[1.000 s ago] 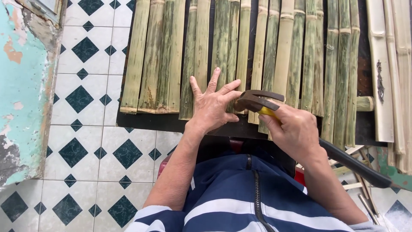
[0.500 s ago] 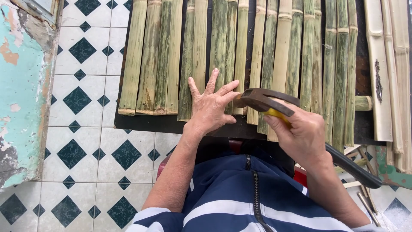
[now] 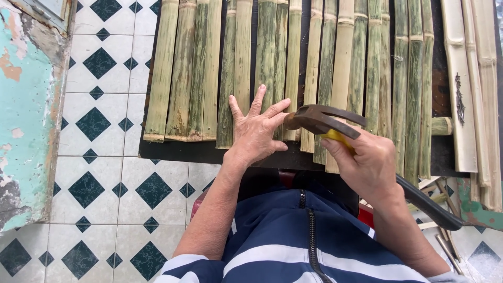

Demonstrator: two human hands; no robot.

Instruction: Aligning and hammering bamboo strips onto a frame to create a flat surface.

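While left hand (image 3: 255, 131) steadies bamboo slats (image 3: 272, 68), right hand (image 3: 367, 165) grips hammer (image 3: 319, 119).

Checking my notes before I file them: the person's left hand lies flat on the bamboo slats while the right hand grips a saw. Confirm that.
Not quite: the head view shows the right hand gripping a claw hammer, not a saw. The left hand does lie flat on the bamboo slats.

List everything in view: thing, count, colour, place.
bamboo slats: many, green-yellow, side by side on the dark board
dark board: one, black, under the slats
pale slats: a few, cream, far right
hammer: one, rusty head, yellow neck, black handle, over the slat ends
tiled floor: white with dark diamonds, left
peeling wall: turquoise, left edge
left hand: flat on the slats
right hand: gripping the hammer
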